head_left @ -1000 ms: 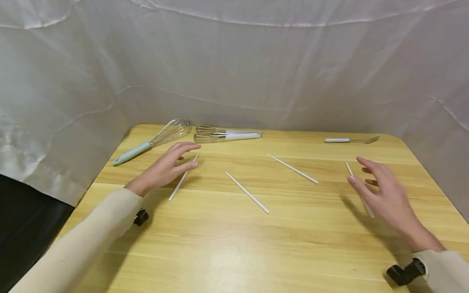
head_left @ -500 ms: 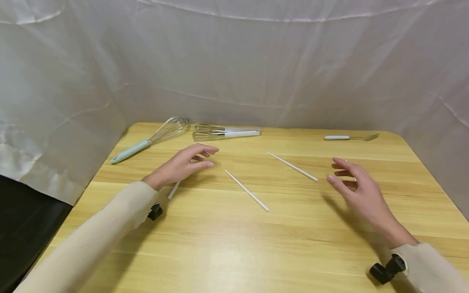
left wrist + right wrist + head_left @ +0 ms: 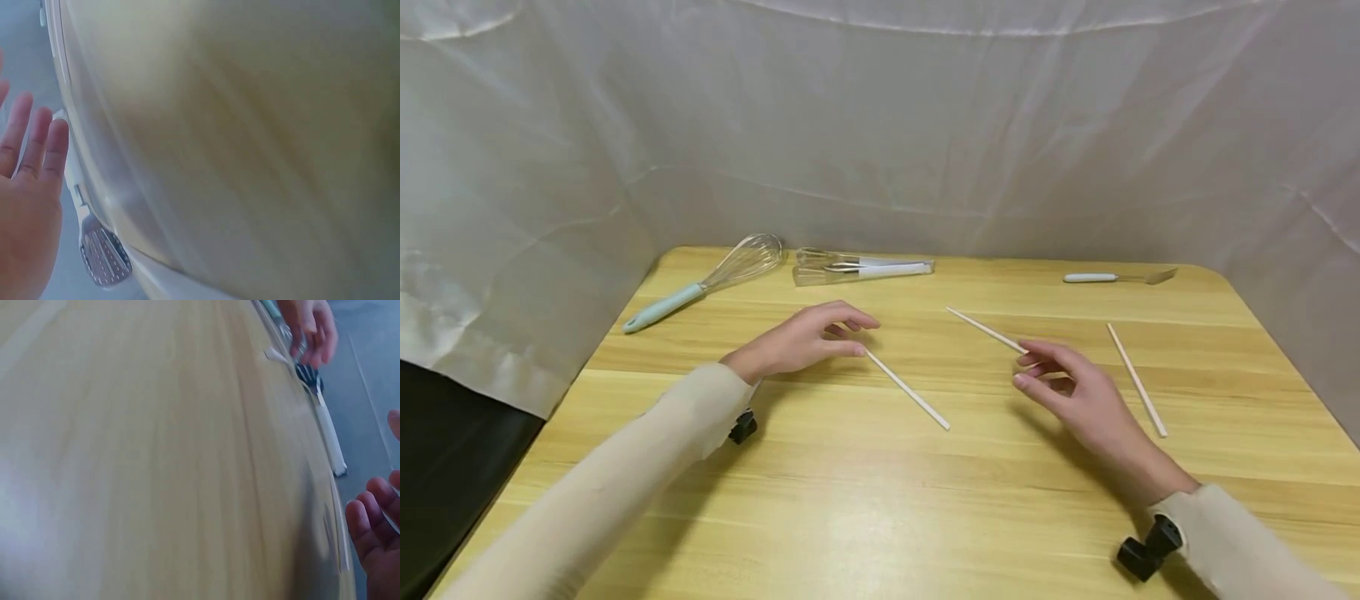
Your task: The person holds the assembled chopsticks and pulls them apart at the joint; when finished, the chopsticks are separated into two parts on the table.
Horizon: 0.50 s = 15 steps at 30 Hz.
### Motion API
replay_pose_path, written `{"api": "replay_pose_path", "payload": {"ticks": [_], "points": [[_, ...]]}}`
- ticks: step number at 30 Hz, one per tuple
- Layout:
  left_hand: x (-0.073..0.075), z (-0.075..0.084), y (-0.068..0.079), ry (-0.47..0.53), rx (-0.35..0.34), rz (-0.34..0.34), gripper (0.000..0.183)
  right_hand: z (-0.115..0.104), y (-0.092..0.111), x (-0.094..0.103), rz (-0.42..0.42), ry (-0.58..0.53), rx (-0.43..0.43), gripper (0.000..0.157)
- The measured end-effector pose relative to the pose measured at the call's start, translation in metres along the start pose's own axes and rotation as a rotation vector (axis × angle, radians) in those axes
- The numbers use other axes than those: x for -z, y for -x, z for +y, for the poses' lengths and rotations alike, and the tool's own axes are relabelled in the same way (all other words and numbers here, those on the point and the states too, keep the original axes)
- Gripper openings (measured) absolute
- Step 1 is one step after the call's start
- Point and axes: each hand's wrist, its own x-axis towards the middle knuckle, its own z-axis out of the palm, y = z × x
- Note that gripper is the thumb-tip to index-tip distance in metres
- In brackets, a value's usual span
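Note:
My left hand [image 3: 808, 340] hovers over the left part of the table, fingers loosely bent, its thumb by the upper end of a slim white chopstick [image 3: 910, 392]. Whether it touches that stick I cannot tell. Over the lower end of a second white chopstick [image 3: 981, 325] is my right hand [image 3: 1078, 396], covering that end; contact is unclear. A third chopstick [image 3: 1137, 381] lies to the right of this hand. Another stick is almost wholly hidden behind the left wrist. In the wrist views the left palm [image 3: 28, 212] and right fingers [image 3: 369, 519] hold nothing visible.
Along the table's back edge lie a whisk [image 3: 700, 287] with a pale green handle, white-handled tongs [image 3: 895, 269] with slotted metal ends, and a white-handled utensil [image 3: 1090, 277] with a flat metal end. A grey cloth [image 3: 880, 125] hangs behind the wooden table [image 3: 865, 517].
Both hands have moved inward: the left rightward off the leftmost chopstick, the right leftward off the rightmost one. The chopsticks stay in place.

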Motion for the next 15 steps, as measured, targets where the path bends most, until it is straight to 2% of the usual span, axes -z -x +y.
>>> {"api": "replay_pose_path", "payload": {"ticks": [8,15], "points": [[-0.009,0.005,-0.010,-0.013,0.025,-0.071,0.039,-0.011,-0.006,-0.030,-0.107,-0.001,-0.021,0.046],[-0.013,0.006,-0.018,-0.031,-0.010,-0.151,0.031,-0.015,-0.013,-0.052,-0.172,0.001,-0.006,0.045]]}}
